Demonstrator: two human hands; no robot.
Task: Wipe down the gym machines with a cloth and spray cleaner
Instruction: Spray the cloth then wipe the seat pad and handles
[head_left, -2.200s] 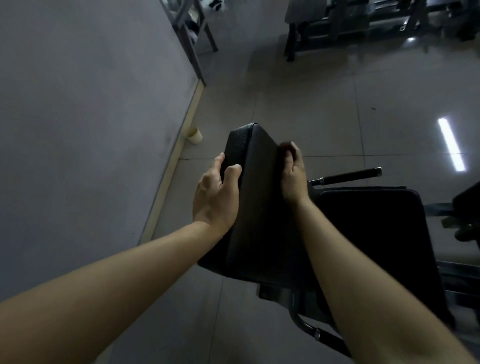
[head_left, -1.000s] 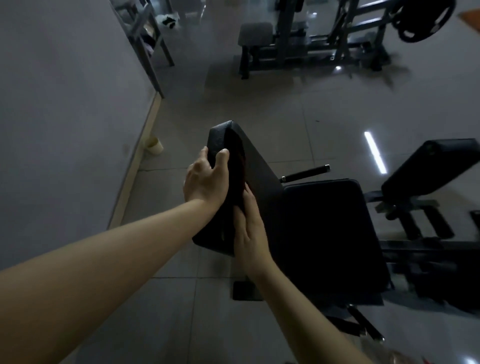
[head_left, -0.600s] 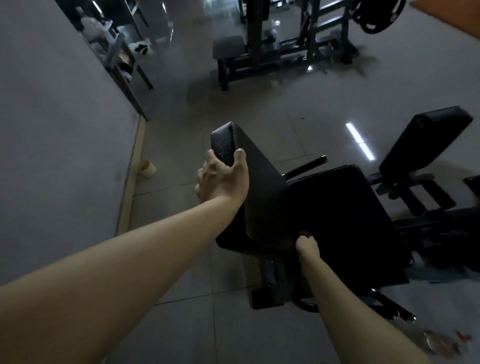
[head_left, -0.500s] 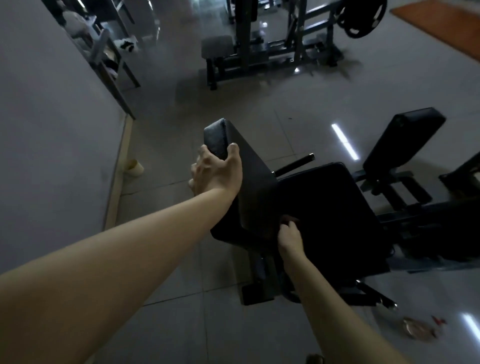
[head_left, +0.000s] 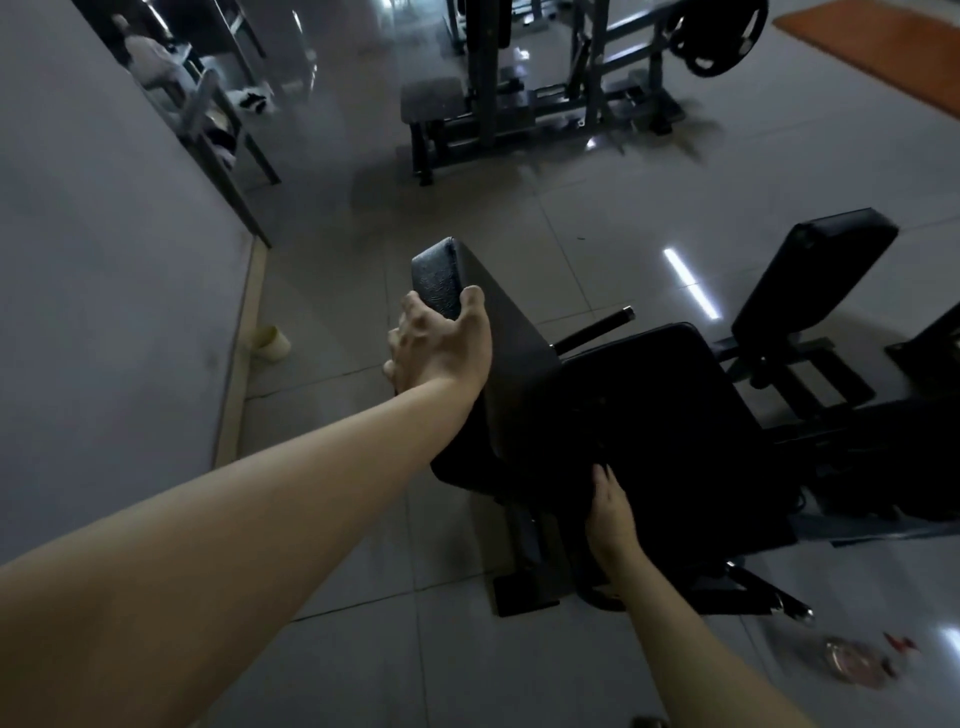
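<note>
You're standing with the wall (head_left: 104, 260) close on your left and a strip of tiled floor (head_left: 363, 649) lying open between it and the machine. Your left hand (head_left: 439, 343) is gripping the top edge of the backrest (head_left: 509, 364) – black, grained padding. Your right hand (head_left: 610, 512) is resting lower, where backrest is meeting seat (head_left: 675, 415); its fingertips are vanishing into the dark, so whether it's holding anything can't be told. A blurred bottle (head_left: 852, 662) is lying on the floor, right of that arm.

left hand (head_left: 436, 343) grips back pad (head_left: 511, 364) top | right hand (head_left: 610, 512) touches seat (head_left: 675, 415) edge
</note>
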